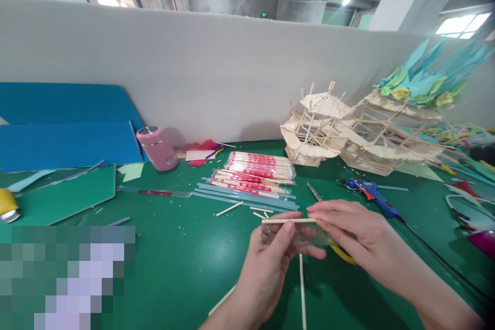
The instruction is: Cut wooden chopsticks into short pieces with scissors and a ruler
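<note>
My left hand (266, 263) grips a short wooden stick (288, 221) along the top edge of a clear, see-through flat piece (309, 237), its thumb pressed against them. My right hand (356, 232) closes its fingertips on the right end of both. Whether the stick is fixed to the clear piece I cannot tell. Behind the hands lies a pointed metal tool (314, 192), partly hidden; a yellow loop (343, 255) shows below the right hand. Another stick (302, 289) lies on the table below the hands.
On the green table (174, 268) are packs of chopsticks (259, 165), light blue strips (247, 198) and a blue glue gun (371, 196) with its cord. Stick-built pavilion models (317, 134) stand back right. A pink cup (158, 148) and blue boards (69, 144) are at left.
</note>
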Demonstrator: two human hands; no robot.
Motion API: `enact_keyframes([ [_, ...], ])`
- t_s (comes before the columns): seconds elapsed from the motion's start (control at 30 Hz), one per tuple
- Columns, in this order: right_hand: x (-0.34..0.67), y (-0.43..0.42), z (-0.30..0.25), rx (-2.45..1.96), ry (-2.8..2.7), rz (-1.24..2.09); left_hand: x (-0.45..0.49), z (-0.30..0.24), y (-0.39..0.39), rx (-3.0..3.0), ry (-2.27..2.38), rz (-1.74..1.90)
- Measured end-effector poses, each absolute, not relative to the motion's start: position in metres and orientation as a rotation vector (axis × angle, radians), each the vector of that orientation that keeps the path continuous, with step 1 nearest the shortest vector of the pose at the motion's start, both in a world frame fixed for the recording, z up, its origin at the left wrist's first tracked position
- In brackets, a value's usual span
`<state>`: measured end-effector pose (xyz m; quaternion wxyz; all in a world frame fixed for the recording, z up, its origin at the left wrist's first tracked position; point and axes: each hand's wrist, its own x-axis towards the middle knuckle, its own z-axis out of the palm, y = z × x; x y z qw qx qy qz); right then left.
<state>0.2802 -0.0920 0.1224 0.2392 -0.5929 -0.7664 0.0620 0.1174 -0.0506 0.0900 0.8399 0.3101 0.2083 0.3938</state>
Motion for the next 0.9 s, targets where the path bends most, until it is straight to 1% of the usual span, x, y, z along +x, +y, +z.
enact_keyframes([
  [0.3, 0.2790, -0.0893, 0.1250, -1.623, -2.017, 0.364, 0.1185, 0.0903, -0.0495, 0.660, 0.499, 0.837],
  [0.43, 0.2770, -0.0890, 0.1292, -1.619, -1.998, 0.386, 0.1187, 0.0914, -0.0473, 0.641, 0.510, 0.837],
  [0.53, 0.2781, -0.0888, 0.1311, -1.618, -1.986, 0.333, 0.1178, 0.0927, -0.0457, 0.657, 0.504, 0.829],
  [0.73, 0.2816, -0.0930, 0.1304, -1.615, -1.908, 0.102, 0.1157, 0.0931, -0.0440, 0.671, 0.541, 0.807],
  [0.9, 0.2788, -0.0960, 0.1294, -1.576, -1.967, -0.011, 0.1160, 0.0916, -0.0436, 0.738, 0.524, 0.805],
])
